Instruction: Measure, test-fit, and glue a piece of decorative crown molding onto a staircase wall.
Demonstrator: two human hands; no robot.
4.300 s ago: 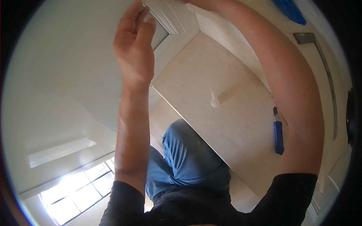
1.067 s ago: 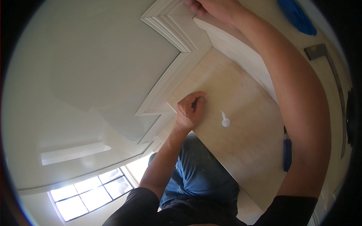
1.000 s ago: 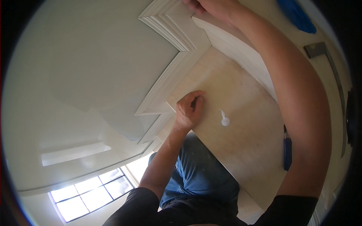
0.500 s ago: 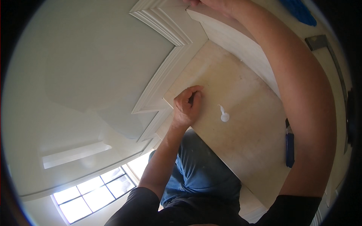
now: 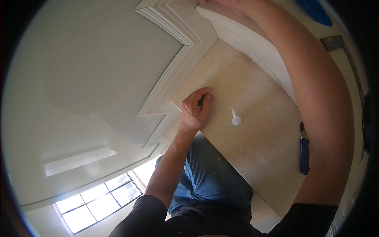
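Observation:
My left hand [image 5: 196, 110] rests at the near left edge of a pale wooden board [image 5: 252, 94]. Its fingers are curled in with a small gap beside the thumb, and whatever they may hold is hidden. To its right on the board lies a small white nozzle-like piece [image 5: 236, 119] with a round base and thin tip. My right arm arches up along the right side to the top edge. Only part of my right hand [image 5: 227, 3] shows there, by the top of an upright pale panel [image 5: 248, 33]; its fingers are mostly cut off.
A white panelled surface with stepped moulding [image 5: 169, 75] fills the left. Beside my right forearm lies a blue-handled hand tool [image 5: 304, 152]. Farther right is a grey L-shaped metal tool [image 5: 333, 43], with a blue object [image 5: 316, 14] at the top right. A bright window [image 5: 98, 203] shows lower left.
The view has shifted very slightly. My right hand sits marginally further right at the top edge; my left hand keeps its curled shape and place.

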